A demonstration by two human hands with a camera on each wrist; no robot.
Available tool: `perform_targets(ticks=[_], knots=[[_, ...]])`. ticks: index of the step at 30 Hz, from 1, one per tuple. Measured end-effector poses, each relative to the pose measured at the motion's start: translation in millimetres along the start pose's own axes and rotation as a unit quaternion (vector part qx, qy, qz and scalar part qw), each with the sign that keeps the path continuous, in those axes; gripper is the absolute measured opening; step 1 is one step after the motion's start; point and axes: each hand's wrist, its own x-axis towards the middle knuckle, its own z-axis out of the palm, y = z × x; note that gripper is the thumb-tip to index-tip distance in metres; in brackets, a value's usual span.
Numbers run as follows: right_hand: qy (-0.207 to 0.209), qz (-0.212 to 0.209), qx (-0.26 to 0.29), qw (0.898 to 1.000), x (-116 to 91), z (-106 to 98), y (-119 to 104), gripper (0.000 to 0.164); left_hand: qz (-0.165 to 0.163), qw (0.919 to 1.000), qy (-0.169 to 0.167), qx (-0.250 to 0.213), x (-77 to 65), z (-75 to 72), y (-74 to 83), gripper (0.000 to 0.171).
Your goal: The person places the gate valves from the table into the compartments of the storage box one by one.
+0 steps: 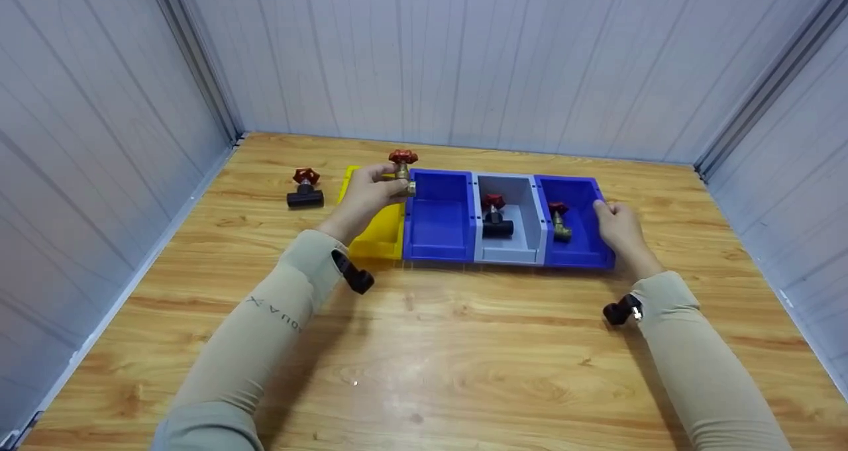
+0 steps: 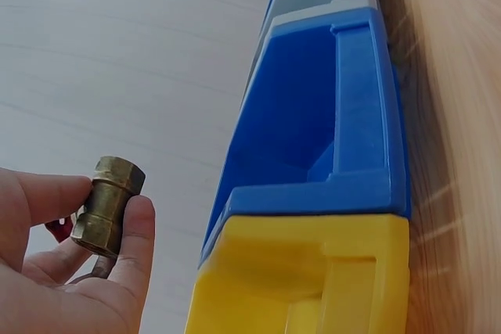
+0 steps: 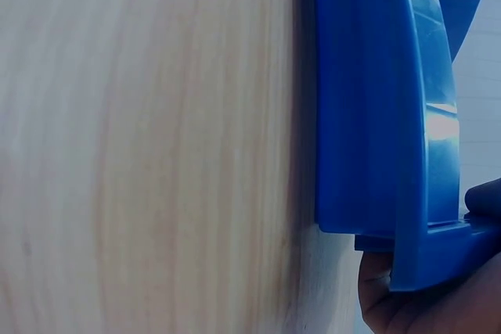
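Observation:
Over the border between the yellow bin (image 1: 379, 238) and the left blue bin (image 1: 437, 226), my left hand (image 1: 364, 199) pinches a brass valve (image 1: 402, 171) with a red handwheel. The left wrist view shows its brass body (image 2: 108, 207) between thumb and fingers, the wheel mostly hidden. My right hand (image 1: 624, 232) grips the outer rim of the right blue bin (image 1: 588, 239), thumb on top and fingers beneath in the right wrist view. Inside that bin lies another brass valve (image 1: 561, 230) with a red wheel. The grey bin (image 1: 528, 239) holds a black valve (image 1: 497, 226), also red-wheeled.
Left of the bins, a black valve (image 1: 305, 198) with a red wheel lies on the wooden table (image 1: 424, 345). The bins stand side by side in one row. Pale panel walls (image 1: 437, 60) enclose the table at the back and both sides.

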Motion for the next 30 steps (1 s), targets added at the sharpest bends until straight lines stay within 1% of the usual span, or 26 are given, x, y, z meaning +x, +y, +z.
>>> perform_targets(ticks=[3, 15, 18, 23, 25, 30], knots=[[-0.002, -0.001, 0.001, 1.0, 0, 0, 0, 0.043, 0.0, 1.0, -0.005, -0.006, 0.4, 3.0, 0.1, 0.053], [-0.004, 0.016, 0.015, 1.0, -1, 1, -2, 0.04, -0.003, 0.9996, -0.027, -0.006, 3.0, 18.5, 0.0, 0.043], [-0.005, 0.017, 0.017, 1.0, -2, 1, -2, 0.04, -0.01, 0.9996, -0.027, -0.009, 3.2, 22.1, -0.4, 0.047], [-0.003, 0.008, 0.006, 1.0, -2, 1, -1, 0.04, -0.024, 0.9995, -0.02, -0.006, 5.4, 28.0, -1.2, 0.057], [-0.002, 0.005, 0.002, 1.0, -2, 0, -1, 0.039, -0.028, 0.9994, -0.018, -0.006, 6.5, 30.6, -1.5, 0.058], [-0.003, 0.013, 0.006, 1.0, -2, 1, -1, 0.038, -0.04, 0.999, -0.019, -0.002, 8.5, 35.3, -3.2, 0.057]])
